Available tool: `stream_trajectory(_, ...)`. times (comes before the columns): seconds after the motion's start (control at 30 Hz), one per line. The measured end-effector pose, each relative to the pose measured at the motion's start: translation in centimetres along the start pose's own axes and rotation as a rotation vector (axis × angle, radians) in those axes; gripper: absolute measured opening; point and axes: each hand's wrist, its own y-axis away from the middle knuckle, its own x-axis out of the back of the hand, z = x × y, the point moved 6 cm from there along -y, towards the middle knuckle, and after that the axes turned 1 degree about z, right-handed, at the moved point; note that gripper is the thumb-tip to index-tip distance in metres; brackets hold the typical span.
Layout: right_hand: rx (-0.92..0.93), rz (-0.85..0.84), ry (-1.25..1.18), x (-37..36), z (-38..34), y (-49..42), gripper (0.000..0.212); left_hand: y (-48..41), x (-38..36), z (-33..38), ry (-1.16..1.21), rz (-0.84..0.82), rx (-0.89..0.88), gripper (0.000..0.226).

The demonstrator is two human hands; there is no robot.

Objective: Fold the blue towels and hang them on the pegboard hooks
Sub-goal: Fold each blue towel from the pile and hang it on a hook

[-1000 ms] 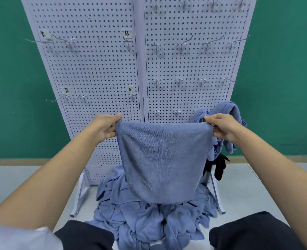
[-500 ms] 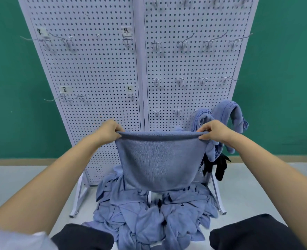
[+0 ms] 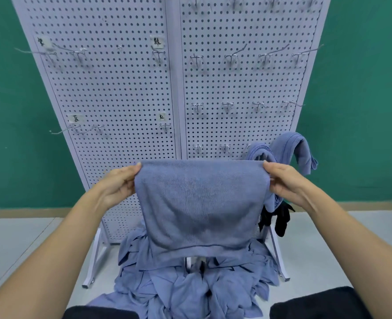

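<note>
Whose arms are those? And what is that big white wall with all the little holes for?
There is no machine here. A person wears a camera on the head, so you see their own two arms. The left hand and the right hand each pinch a top corner of a soft blue towel, holding it up. Behind stands a white pegboard full of holes, with small wire hooks for hanging. Some hung blue towels drape at its lower right. A crumpled heap of blue towels lies on the pale floor.
</note>
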Motion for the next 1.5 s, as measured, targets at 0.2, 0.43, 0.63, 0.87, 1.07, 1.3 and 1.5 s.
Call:
stream_trajectory(0.2, -0.201, 0.087, -0.193, -0.7, 3.8, -1.2, 0.010, -0.3, -0.8, -3.5, 0.120, 0.175, 0.188, 0.012)
stream_trajectory(0.43, -0.048, 0.122, 0.133, -6.0, 4.6, 0.0, 0.005, 1.8, -8.4, -5.2, -0.062, 0.190, -0.005, 0.010)
stream_trajectory(0.63, 0.031, 0.080, 0.238, -9.8, 5.0, 1.0, 0.009, 3.3, -12.2, -4.7, -0.204, 0.143, -0.140, 0.017)
stream_trajectory(0.87, 0.070, 0.063, 0.261, -11.0, 4.9, 2.1, 0.009, 4.1, -13.0, -4.5, -0.267, 0.101, -0.176, 0.016)
stream_trajectory(1.07, 0.036, -0.096, 0.221, -11.7, 4.8, 2.8, 0.024, 4.2, -12.7, -4.6, -0.226, 0.071, -0.172, 0.017)
stream_trajectory(1.3, -0.004, -0.250, 0.247, -11.1, 4.8, 2.5, 0.038, 3.8, -12.3, -5.0, -0.255, 0.040, -0.133, 0.013)
stream_trajectory(1.5, 0.430, -0.046, 0.736, -8.3, 2.1, 1.3, 0.027, 3.1, -12.1, -4.1, -0.285, -0.082, -0.157, 0.020)
